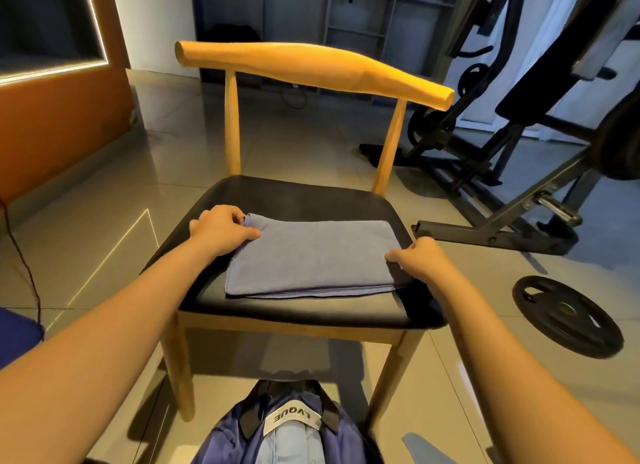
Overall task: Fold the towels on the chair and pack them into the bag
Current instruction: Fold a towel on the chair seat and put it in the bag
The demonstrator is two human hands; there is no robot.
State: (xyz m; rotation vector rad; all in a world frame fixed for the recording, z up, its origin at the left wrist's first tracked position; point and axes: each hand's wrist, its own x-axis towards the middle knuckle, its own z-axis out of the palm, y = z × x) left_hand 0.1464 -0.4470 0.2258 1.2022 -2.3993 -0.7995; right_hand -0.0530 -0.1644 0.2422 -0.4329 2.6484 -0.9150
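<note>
Folded blue towel (311, 255) lies flat on the chair (298, 197), on its black seat, between both hands. The left hand (221, 226) pinches its far left corner, thumb on top. The right hand (420, 259) grips its right edge, fingers curled. Below on the floor, the navy bag (221, 436) gapes open.

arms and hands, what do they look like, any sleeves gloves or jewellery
The left arm and right arm are bare to the frame edge: no sleeves, gloves, watch or bracelets. The left hand shows one dark-looking fingernail, perhaps polish; the right hand shows no rings or markings.
</note>
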